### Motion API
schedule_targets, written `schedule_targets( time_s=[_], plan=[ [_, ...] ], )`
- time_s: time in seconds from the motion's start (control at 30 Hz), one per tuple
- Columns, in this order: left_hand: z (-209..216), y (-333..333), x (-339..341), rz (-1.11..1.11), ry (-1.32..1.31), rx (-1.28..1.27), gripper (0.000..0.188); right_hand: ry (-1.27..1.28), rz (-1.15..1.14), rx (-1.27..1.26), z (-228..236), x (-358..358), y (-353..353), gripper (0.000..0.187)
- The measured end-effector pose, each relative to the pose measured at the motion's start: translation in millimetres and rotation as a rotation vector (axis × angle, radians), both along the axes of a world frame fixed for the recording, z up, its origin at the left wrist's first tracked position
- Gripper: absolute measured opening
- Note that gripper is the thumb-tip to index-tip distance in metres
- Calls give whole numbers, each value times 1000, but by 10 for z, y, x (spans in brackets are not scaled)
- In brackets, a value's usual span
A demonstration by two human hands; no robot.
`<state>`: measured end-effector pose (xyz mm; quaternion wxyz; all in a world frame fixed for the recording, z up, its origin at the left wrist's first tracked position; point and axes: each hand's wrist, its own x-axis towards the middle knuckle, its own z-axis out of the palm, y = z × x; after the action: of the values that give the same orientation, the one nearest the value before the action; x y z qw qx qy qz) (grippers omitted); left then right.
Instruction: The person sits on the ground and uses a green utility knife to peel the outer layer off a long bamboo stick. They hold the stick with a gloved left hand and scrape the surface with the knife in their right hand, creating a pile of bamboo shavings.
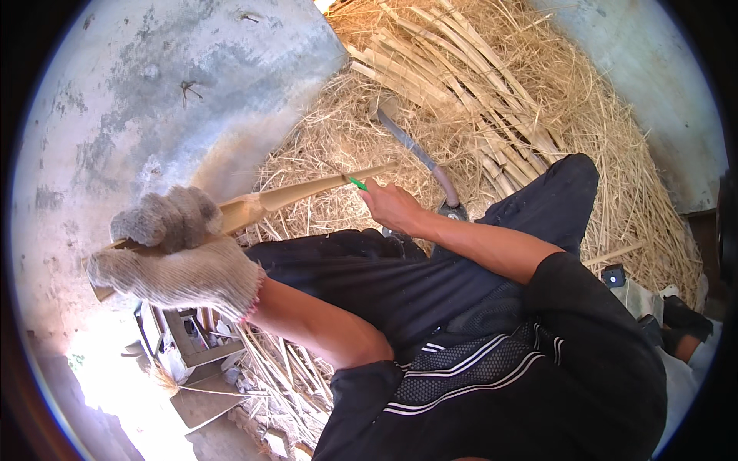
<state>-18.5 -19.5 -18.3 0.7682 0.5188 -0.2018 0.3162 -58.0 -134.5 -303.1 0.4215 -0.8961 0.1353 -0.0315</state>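
A stained, pale grey wall (177, 77) closes off the left of the workspace I observe remotely, meeting a floor deep in straw-coloured shavings (615, 169). At far left, the left hand (173, 250), in a knitted glove, has its fingers closed around the thick end of a bamboo piece (296, 197); I judge the glove is there to guard against sharp edges, and the firm grip to steady the length. Below it stands a wooden frame (192, 338) with odds and ends inside. The bamboo extends rightward, thinning out, in front of the seated body and above the dark trousers (330, 269). At its thin end, the right hand (390, 206), bare, has its fingers closed on a small green item (358, 184) (I cannot tell its kind, nor whether it touches the bamboo); bare fingers presumably allow finer control. Just beyond, a curved tool (415, 147) lies on the shavings, apparently parked within reach. Further right, split bamboo strips (461, 77) lie roughly parallel in a pile, probably gathered for easy picking.
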Motion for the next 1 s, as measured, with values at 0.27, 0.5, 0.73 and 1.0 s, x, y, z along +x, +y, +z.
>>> schedule_targets(
  time_s=[0.27,0.5,0.73,1.0],
  plan=[
    [18,-7,-72,-57,12,55,55,206,-61,45,-213,59,-146,35],
    [27,79,-94,-2,-19,123,59,53,12,198,193,48,75,37],
    [16,-26,-54,-20,-18,100,59,410,107,-372,-1421,-154,-884,29],
    [9,-67,-78,61,-10,111,58,-49,-93,245,-91,-23,-378,49]
  ],
)
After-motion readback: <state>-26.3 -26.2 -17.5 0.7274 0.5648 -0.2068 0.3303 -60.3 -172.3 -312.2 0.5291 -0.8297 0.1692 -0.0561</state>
